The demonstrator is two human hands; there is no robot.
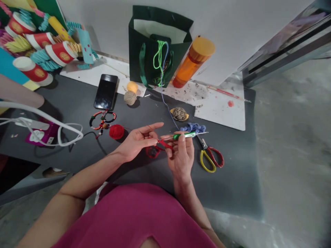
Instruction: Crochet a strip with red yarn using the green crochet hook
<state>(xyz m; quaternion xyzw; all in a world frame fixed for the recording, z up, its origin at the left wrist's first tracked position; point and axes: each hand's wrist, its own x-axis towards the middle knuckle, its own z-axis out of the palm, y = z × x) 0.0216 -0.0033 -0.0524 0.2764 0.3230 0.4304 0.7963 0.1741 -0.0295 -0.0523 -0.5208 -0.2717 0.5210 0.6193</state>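
Note:
My right hand [181, 156] is closed on a crochet hook [190, 135] with a green handle, its metal tip pointing right. A strip of red crochet work [165, 144] runs between my two hands. My left hand [141, 139] pinches the red work's left end between thumb and finger, with the index finger stretched out. A loop of red yarn [152, 151] hangs below. Left of my left hand lies a ball of red yarn [116, 131]. Just beyond my right hand is a bunch of blue crochet [195, 128]; scissors [210, 158] with one yellow and one red handle lie to the right.
A dark green paper bag [137, 62] stands at the back beside an orange bottle [190, 63]. A phone [106, 91], beaded bracelets [102, 120], a crocheted flower [179, 114] and small balls [130, 97] lie on the grey table. Left are a purple power strip [42, 132] and paper cups [60, 53].

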